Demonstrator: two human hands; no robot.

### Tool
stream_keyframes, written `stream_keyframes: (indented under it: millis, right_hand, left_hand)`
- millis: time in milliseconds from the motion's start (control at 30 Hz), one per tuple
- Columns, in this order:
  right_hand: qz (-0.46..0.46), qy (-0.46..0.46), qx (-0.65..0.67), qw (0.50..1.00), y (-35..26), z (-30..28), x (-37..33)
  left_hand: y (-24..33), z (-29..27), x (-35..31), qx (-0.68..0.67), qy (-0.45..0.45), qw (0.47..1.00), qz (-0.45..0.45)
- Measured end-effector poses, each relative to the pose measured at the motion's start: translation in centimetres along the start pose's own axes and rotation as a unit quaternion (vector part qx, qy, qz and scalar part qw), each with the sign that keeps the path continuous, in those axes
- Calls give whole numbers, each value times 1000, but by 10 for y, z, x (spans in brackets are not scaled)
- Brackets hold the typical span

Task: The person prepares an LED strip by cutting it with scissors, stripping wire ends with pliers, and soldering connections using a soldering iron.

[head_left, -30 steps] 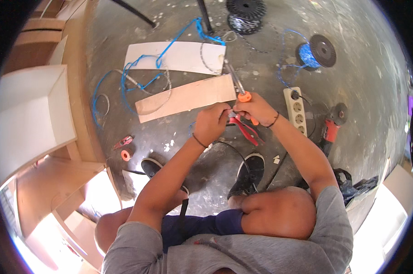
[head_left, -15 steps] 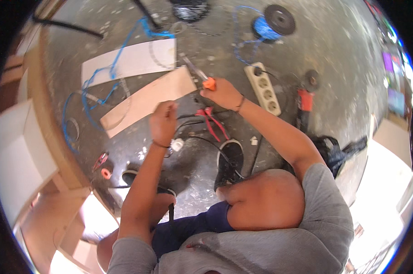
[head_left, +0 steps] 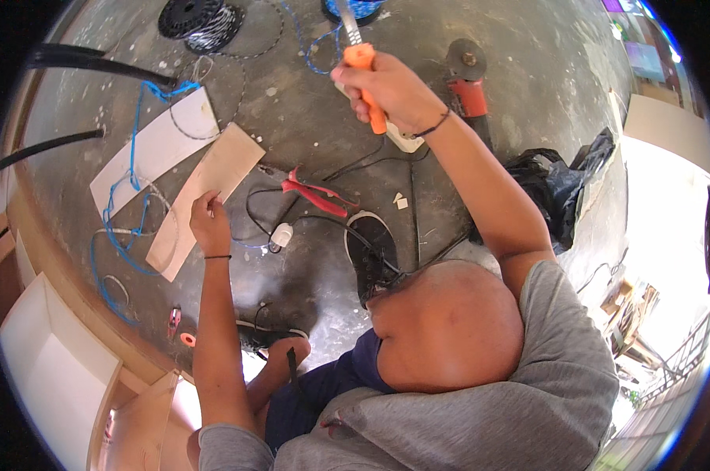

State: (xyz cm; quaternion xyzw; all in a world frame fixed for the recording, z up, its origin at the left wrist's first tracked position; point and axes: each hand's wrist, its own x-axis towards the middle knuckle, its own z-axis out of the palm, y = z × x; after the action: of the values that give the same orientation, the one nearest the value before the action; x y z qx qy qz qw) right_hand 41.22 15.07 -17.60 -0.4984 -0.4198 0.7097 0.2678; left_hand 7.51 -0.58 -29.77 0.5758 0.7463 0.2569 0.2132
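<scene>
My right hand (head_left: 394, 94) grips the orange handle of a tool (head_left: 360, 56) with a metal shaft that has dark slots near the handle; the tip runs to the top edge. Behind this hand, the white power strip (head_left: 407, 142) is mostly hidden. My left hand (head_left: 211, 226) is over the beige board (head_left: 237, 151), fingers curled together; what they hold, if anything, I cannot make out. Red-handled pliers (head_left: 317, 196) lie on the floor between my hands. Close by is a white plug (head_left: 282, 234) on a black cable.
A white board (head_left: 171, 129) with blue cord across it lies at the left. A black spool (head_left: 200, 23) and a blue spool (head_left: 355, 9) stand at the far side. To the right are a red angle grinder (head_left: 469, 96) and a black plastic bag (head_left: 559, 177).
The view has shifted. My right hand has lifted the orange-handled tool over the power strip, its shaft now steeper. My left hand has moved away from the right hand.
</scene>
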Motion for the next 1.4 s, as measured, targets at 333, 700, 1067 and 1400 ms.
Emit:
stream_keyframes:
  millis: [333,700,1067,1400]
  right_hand:
    - [62,77,-83,992,85,45,-48]
    - [-113,206,28,972,31,0,-4]
    - [-129,136,294,937,-34,9,-13]
    - [-133,84,113,981,-96,-6,-33]
  left_hand:
    - [-2,14,-1,-44,-17,999,-16]
    - [82,44,-70,-11,-192,972,135]
    - [74,33,-84,-48,-274,961,-11]
    - [69,32,-61,-130,-119,984,15]
